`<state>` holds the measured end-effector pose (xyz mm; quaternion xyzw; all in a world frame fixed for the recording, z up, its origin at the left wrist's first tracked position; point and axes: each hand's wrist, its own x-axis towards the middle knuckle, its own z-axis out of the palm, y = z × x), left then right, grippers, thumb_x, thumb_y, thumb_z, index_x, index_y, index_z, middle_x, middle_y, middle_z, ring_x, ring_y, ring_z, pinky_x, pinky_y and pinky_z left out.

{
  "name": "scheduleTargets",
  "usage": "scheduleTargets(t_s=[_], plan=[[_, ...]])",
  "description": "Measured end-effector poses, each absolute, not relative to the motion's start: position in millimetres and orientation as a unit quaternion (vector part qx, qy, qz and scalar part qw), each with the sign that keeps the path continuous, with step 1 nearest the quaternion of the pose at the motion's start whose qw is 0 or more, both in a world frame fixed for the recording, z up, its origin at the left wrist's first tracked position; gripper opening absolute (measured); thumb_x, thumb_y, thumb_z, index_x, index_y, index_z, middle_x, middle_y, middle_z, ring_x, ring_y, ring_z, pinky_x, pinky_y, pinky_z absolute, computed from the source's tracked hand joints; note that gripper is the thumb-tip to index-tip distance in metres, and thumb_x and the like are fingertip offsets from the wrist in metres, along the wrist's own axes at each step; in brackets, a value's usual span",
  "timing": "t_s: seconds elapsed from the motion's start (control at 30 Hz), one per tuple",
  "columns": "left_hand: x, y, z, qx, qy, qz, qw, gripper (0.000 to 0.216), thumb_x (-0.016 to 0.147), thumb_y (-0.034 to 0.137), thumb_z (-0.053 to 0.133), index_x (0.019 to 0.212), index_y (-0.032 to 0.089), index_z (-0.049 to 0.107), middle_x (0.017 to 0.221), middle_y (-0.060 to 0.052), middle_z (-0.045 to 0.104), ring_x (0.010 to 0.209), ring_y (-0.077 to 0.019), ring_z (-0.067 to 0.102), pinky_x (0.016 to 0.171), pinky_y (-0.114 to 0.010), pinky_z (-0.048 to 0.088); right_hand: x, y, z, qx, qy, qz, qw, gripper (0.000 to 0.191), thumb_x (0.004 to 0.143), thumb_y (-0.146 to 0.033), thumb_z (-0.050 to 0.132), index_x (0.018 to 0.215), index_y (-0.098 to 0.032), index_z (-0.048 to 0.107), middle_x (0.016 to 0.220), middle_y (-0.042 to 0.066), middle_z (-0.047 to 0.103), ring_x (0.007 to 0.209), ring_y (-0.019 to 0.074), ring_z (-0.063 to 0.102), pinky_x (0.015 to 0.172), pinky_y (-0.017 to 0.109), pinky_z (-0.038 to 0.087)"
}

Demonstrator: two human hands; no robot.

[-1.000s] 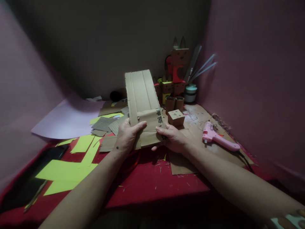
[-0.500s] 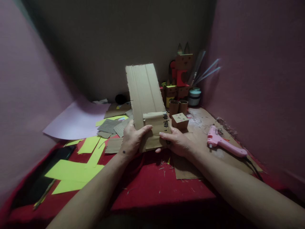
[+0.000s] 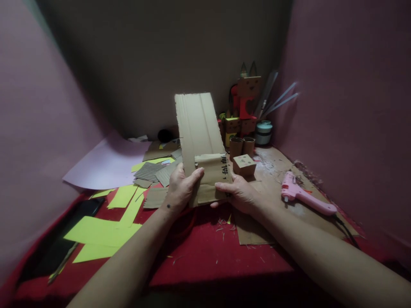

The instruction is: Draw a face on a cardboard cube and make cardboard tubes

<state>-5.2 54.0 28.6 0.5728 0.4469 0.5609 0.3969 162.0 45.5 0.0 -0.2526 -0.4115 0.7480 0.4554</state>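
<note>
Between my two hands is a long cardboard strip point(image 3: 201, 124), its far end tilted up toward the back wall. Its near end has a folded-over cardboard flap point(image 3: 209, 177) with black printed lettering along the right edge. My left hand point(image 3: 182, 186) grips the left side, thumb lying on the flap. On the right side, my right hand point(image 3: 239, 190) pinches the edge with its thumb on top and fingers underneath, partly hidden. Just beyond my right hand stands a small cardboard box point(image 3: 244, 165) with a face drawn on it.
A pink glue gun point(image 3: 306, 196) lies on a cardboard sheet at right. Yellow paper pieces point(image 3: 96, 233) and corrugated scraps point(image 3: 148, 172) cover the left. Behind are cardboard tubes point(image 3: 236, 147), animal figures point(image 3: 248, 92) and a teal-lidded jar point(image 3: 263, 132). Walls close in on both sides.
The cardboard's raised far end sits slightly lower and farther right in view. The whole scene has shifted a little right and down; both hands keep the same hold.
</note>
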Motion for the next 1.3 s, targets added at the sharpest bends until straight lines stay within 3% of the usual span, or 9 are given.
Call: scheduleTargets(t_s=[0.23,0.43,0.63,0.97,1.17,1.3], plan=[[-9,60,22,0.593,0.424,0.553,0.403,0.043,0.079,0.04,0.068,0.11,0.012,0.059,0.109,-0.013,0.069,0.099,-0.0277,0.064,0.087,-0.039,0.049,165,49,1,-0.213,-0.366,0.779,0.462,0.039,0.083,-0.042,0.064,0.112,-0.017,0.06,0.096,0.011,0.072,0.077,0.0246,0.07,0.046,0.033,0.06],[-12,59,29,0.608,0.398,0.526,0.442,0.045,0.082,0.04,0.063,0.115,0.01,0.057,0.114,-0.015,0.067,0.106,-0.0292,0.062,0.091,-0.041,0.048,168,50,3,-0.245,-0.379,0.754,0.477,0.039,0.072,-0.022,0.072,0.109,-0.017,0.06,0.097,0.009,0.071,0.074,0.0225,0.069,0.044,0.031,0.059],[-22,63,38,0.629,0.368,0.473,0.495,0.046,0.08,0.038,0.067,0.116,0.011,0.059,0.11,-0.014,0.07,0.102,-0.0292,0.065,0.087,-0.042,0.052,170,50,4,-0.245,-0.384,0.756,0.471,0.046,0.065,-0.017,0.075,0.108,-0.015,0.059,0.1,0.011,0.071,0.071,0.0229,0.069,0.046,0.033,0.06],[-30,70,31,0.645,0.346,0.467,0.496,0.037,0.084,0.035,0.064,0.115,0.014,0.062,0.111,-0.012,0.069,0.104,-0.0264,0.064,0.086,-0.038,0.053,172,52,6,-0.252,-0.405,0.754,0.451,0.05,0.064,-0.015,0.076,0.11,-0.014,0.057,0.104,0.014,0.07,0.075,0.0248,0.07,0.052,0.034,0.062],[-30,70,29,0.612,0.363,0.486,0.508,0.039,0.078,0.034,0.069,0.112,0.015,0.065,0.093,-0.011,0.072,0.083,-0.0245,0.068,0.072,-0.036,0.056,171,51,7,-0.26,-0.41,0.743,0.461,0.051,0.063,-0.015,0.076,0.109,-0.015,0.056,0.102,0.013,0.07,0.074,0.0244,0.07,0.05,0.033,0.061],[-26,68,32,0.568,0.361,0.515,0.531,0.041,0.073,0.031,0.073,0.11,0.014,0.066,0.097,-0.011,0.073,0.085,-0.0246,0.069,0.073,-0.034,0.056,173,51,9,-0.267,-0.42,0.733,0.463,0.05,0.063,-0.015,0.077,0.109,-0.017,0.058,0.101,0.012,0.07,0.075,0.0245,0.069,0.049,0.033,0.061]])
